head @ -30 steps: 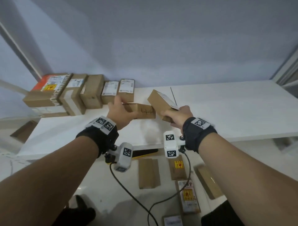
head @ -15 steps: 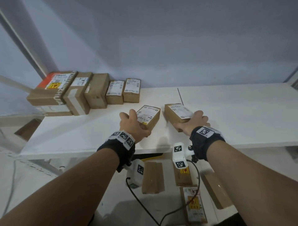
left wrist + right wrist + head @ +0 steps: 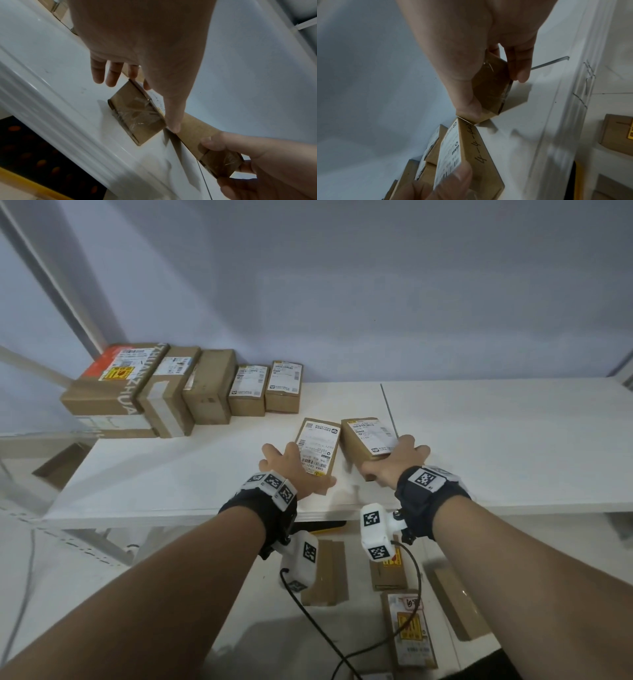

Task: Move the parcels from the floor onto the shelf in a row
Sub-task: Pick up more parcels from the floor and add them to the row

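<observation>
Two small brown parcels lie label-up side by side on the white shelf (image 3: 496, 440). My left hand (image 3: 294, 470) rests on the near left corner of the left parcel (image 3: 320, 440) (image 3: 135, 115). Its fingers (image 3: 113, 75) are straight and spread, and its thumb lies along the parcel's edge. My right hand (image 3: 394, 463) grips the near end of the right parcel (image 3: 363, 440) (image 3: 489, 89), thumb on one side and fingers curled round the other. The two parcels nearly touch at a corner in the right wrist view.
A row of several larger parcels (image 3: 205, 392) stands along the wall at the shelf's back left. Right of the seam (image 3: 388, 409) the shelf is bare. Several parcels (image 3: 325, 573) (image 3: 409, 631) lie on the floor below, with cables hanging from my wrists.
A second ago both parcels were tilted in the air over the shelf. They now lie flat, labels up. My left fingers have spread off their parcel.
</observation>
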